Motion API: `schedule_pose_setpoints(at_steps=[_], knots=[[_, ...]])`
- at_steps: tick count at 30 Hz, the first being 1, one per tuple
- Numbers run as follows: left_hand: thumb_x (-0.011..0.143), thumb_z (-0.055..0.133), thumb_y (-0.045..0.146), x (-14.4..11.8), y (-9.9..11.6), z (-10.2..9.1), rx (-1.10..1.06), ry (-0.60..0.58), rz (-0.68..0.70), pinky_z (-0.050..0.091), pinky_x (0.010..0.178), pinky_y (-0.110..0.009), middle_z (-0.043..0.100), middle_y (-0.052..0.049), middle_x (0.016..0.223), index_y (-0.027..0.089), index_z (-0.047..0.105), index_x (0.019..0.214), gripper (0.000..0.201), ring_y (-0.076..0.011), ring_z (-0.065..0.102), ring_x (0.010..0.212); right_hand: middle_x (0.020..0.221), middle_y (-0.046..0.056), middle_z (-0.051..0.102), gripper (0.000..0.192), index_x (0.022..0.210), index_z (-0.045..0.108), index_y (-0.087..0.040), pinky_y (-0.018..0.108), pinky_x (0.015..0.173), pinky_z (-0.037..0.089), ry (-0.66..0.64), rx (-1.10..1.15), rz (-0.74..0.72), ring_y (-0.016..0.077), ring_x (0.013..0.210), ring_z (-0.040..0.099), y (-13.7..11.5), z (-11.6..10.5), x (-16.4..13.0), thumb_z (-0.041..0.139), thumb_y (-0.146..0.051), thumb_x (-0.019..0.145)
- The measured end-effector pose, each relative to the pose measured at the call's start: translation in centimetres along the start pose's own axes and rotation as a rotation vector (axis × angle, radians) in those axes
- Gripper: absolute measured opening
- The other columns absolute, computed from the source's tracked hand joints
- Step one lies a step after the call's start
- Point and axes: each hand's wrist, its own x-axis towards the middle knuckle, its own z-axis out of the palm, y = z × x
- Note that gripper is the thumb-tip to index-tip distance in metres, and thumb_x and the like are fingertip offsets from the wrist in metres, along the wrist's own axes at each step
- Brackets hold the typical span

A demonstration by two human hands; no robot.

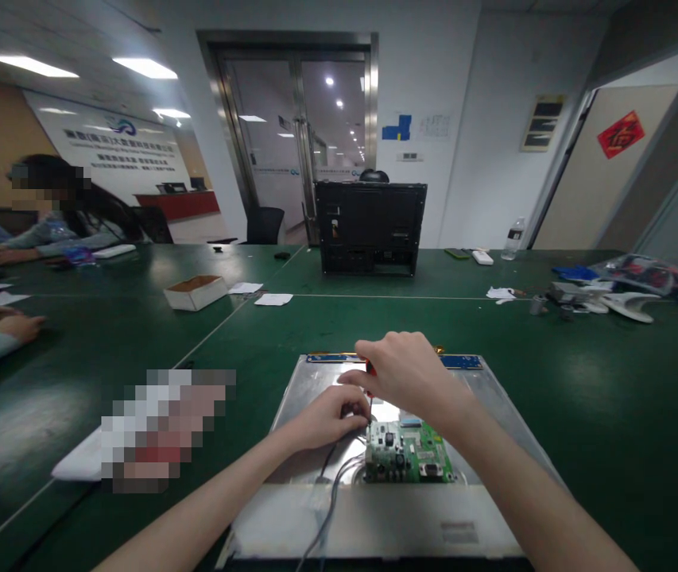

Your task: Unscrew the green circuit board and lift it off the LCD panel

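A: Entry, near centre of the green surface. A metal panel back is being seen lying flat, its long axis running left to right. A green circuit board is sitting on it, near side, slightly right of middle.

B: State of the hands?

A: The right hand is being held closed around a screwdriver; only a red bit of handle and a thin shaft are being shown, pointing down just at the far-left corner of the circuit board. The left hand is being rested on the panel with fingers curled narrow beside the tip; whether anything is being pinched cannot be told.

B: Relation to the board?

A: The circuit board is lying just near and right of both hands; the left hand is being kept closest to the shaft's tip, the right hand above it. Grey cables are trailing from the board's left edge toward the near side.

B: Surroundings?

A: A black monitor casing is standing upright at the far side; a small cardboard box is lying far left. Other persons' sleeves are being seen at the left edge.
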Motion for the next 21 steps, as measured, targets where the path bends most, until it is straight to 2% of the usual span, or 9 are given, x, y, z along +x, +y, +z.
schedule_pose_setpoints(at_steps=[3,8,14,16,18,21], knots=[[0.076,0.058,0.011,0.1,-0.1,0.0,-0.014,-0.013,0.014,0.041,0.064,-0.023,0.060,0.002,0.070,0.016,0.063,0.076,0.007,-0.0146,0.054,0.067,0.076,0.006,0.070,0.034,0.085,0.067,-0.021,0.027,0.055,0.031,-0.013,-0.020,-0.006,0.0206,0.071,0.066,-0.5,0.0,0.1,0.048,-0.047,0.095],[0.076,0.058,0.011,0.3,-0.7,0.1,-0.067,-0.021,0.030,0.041,0.063,-0.023,0.060,0.001,0.071,0.015,0.063,0.077,0.007,-0.0145,0.053,0.067,0.080,0.005,0.071,0.014,0.099,0.059,-0.020,0.028,0.052,0.026,-0.052,0.012,-0.056,0.0196,0.071,0.065,-0.3,-0.3,0.0,0.052,-0.029,0.091],[0.077,0.058,0.013,0.2,-1.0,0.2,-0.056,-0.018,0.041,0.043,0.065,-0.024,0.062,0.000,0.077,0.016,0.064,0.081,0.008,-0.0157,0.054,0.073,0.087,0.003,0.071,0.021,0.100,0.056,-0.018,0.026,0.052,0.025,-0.070,0.188,-0.145,0.0162,0.071,0.062,0.8,-0.7,-0.5,0.058,-0.017,0.079],[0.078,0.058,0.014,0.2,-1.0,0.1,-0.054,-0.024,0.036,0.044,0.065,-0.024,0.062,0.000,0.077,0.016,0.065,0.082,0.008,-0.0156,0.055,0.073,0.086,0.002,0.071,0.018,0.098,0.058,-0.020,0.026,0.052,0.024,-0.064,0.181,-0.139,0.0164,0.072,0.062,0.8,-0.7,-0.6,0.061,-0.021,0.080],[0.079,0.058,0.014,0.1,-0.8,0.0,-0.048,-0.030,0.019,0.043,0.065,-0.024,0.063,0.000,0.076,0.016,0.065,0.081,0.008,-0.0150,0.055,0.071,0.080,0.003,0.071,0.017,0.094,0.061,-0.021,0.026,0.052,0.023,-0.043,0.128,-0.098,0.0177,0.070,0.062,0.7,-0.6,-0.5,0.062,-0.035,0.084],[0.078,0.059,0.014,0.1,-0.4,0.0,-0.022,-0.009,-0.002,0.042,0.063,-0.023,0.062,0.001,0.073,0.016,0.065,0.079,0.007,-0.0143,0.054,0.068,0.072,0.004,0.069,0.033,0.086,0.064,-0.021,0.027,0.051,0.021,-0.003,0.029,-0.023,0.0191,0.067,0.063,0.4,-0.3,-0.2,0.055,-0.053,0.088]])
